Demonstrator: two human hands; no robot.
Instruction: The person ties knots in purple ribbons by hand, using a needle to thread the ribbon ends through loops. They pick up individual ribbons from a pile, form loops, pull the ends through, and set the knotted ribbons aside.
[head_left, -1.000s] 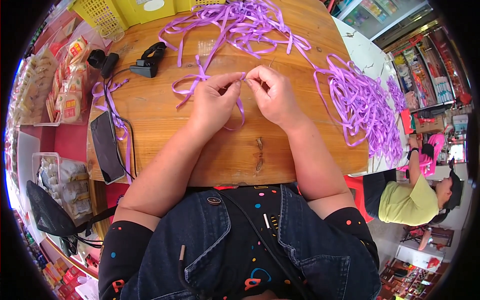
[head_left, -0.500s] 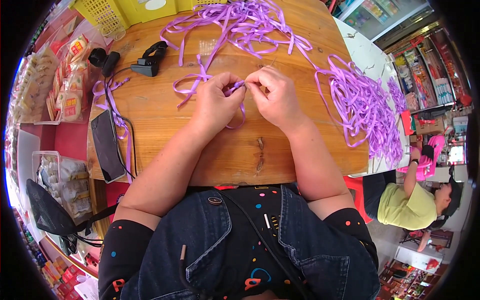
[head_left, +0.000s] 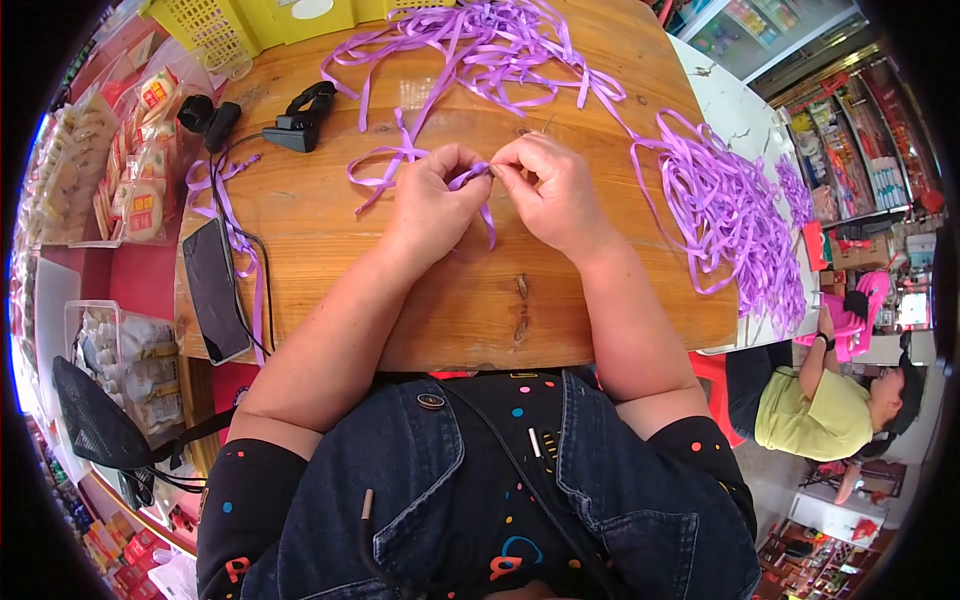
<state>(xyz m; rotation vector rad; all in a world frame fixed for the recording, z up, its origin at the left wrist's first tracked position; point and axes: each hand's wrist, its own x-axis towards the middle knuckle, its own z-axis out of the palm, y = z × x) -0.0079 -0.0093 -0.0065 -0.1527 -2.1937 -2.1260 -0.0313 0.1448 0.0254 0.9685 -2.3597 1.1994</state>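
Above the wooden table, my two hands meet fingertip to fingertip. My left hand is closed in a pinch on a narrow purple ribbon. One end of this ribbon hangs below the fingers, and a loop lies on the wood to their left. My right hand is pinched too, its thumb and forefinger right against the ribbon's tip. A thin, needle-like sliver shows just above its knuckles; whether that hand grips it is hidden.
Tangled purple ribbon heaps lie at the back and right. At left are a phone, black cable and black strapped devices. A yellow basket stands at the back left. A person in a yellow-green shirt sits at right.
The ribbon loop below my left hand has become a shorter, straight hanging end. Both hands have stayed nearly in place. The seated person's arm at right has shifted.
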